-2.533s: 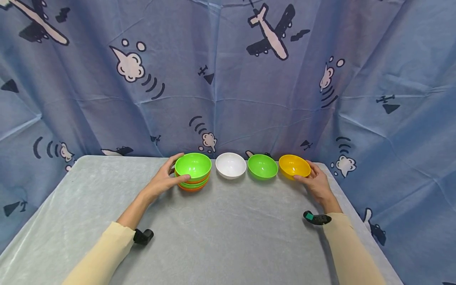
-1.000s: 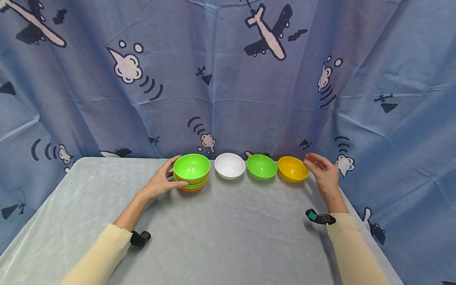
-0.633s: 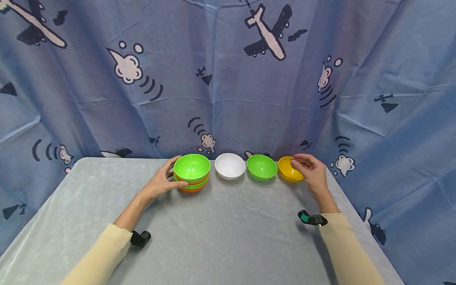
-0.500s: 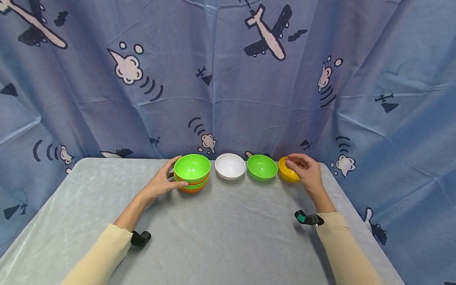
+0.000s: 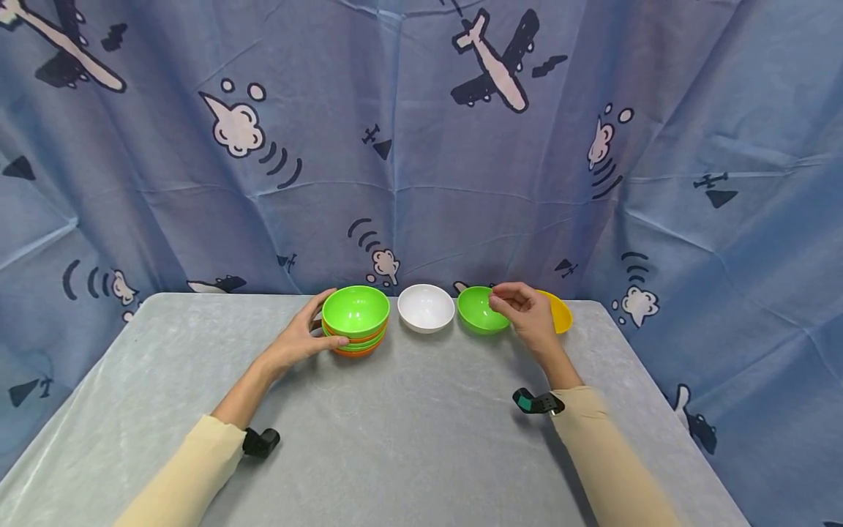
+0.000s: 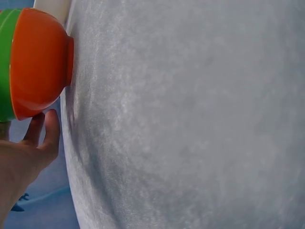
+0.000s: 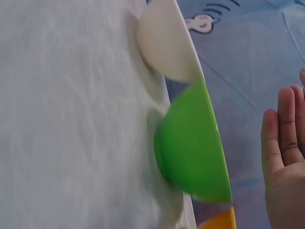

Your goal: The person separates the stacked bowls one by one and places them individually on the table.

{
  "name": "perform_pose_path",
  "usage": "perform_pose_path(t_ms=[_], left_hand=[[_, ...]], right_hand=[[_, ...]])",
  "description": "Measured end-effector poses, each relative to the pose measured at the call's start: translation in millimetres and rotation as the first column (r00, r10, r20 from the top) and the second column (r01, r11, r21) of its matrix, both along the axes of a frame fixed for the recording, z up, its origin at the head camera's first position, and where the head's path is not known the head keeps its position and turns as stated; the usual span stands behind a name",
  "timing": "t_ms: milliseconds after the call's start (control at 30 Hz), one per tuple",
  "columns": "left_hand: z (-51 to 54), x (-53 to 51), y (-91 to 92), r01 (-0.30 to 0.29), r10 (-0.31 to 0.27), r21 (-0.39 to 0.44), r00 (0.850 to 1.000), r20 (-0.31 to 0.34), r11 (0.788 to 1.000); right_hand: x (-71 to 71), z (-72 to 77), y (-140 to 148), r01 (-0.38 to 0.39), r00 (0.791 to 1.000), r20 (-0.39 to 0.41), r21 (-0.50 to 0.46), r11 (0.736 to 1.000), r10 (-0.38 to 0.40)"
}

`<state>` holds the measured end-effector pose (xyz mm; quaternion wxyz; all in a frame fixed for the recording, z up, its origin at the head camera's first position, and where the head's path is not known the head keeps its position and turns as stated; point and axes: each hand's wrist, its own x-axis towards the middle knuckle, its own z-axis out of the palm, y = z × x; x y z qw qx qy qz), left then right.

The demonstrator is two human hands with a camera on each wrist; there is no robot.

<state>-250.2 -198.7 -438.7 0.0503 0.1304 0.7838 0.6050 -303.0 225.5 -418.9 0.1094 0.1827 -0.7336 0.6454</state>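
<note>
And here's the stack of bowls (image 5: 356, 326) at the table's far edge, green on top, at least 4 deep; the exact count can't be told. The left hand (image 5: 298, 339) has its grip clamped round the stack's left side, and there's the 1 orange bowl (image 6: 40, 64) at the bottom! Just to the right, 3 single bowls in a row: 1 white bowl (image 5: 425, 309), 1 green bowl (image 5: 476, 315), 1 yellow bowl (image 5: 562, 316), partly hidden. The right hand (image 5: 528, 315) hovers above the single green bowl, clear of it, grip loose, fingers extended. 2 pale sleeves (image 5: 187, 468), 2 black wrist devices (image 5: 261, 442), 1 grey-covered table (image 5: 408, 439), 1 blue curtain (image 5: 316, 161) behind it all.
</note>
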Motion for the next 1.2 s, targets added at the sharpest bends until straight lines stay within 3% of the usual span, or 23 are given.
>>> perform_pose_path(t_ms=[367, 733, 1000, 1200], left_hand=[[-1.7, -1.2, 0.6, 0.006, -0.006, 0.012, 1.0, -0.005, 1.0], [-2.9, -1.4, -0.3, 0.007, -0.007, -0.012, 1.0, -0.009, 1.0], [-3.3, -2.2, 1.2, 0.006, -0.006, -0.024, 1.0, -0.01, 1.0], [-3.8, -2.4, 0.1, 0.002, -0.002, -0.025, 1.0, -0.005, 1.0]], right_hand=[[-3.2, 6.8, -55.2, -0.16, 0.985, -0.066, -0.01, 0.987, 0.159], [-3.2, 2.2, -100.9, -0.259, 0.965, -0.032, 0.0, 0.966, 0.259], [2.6, 2.5, -122.8, -0.409, 0.911, 0.09, 0.055, 0.911, 0.404], [3.4, 0.5, -137.4, -0.47, 0.876, 0.155, 0.065, 0.881, 0.456]])
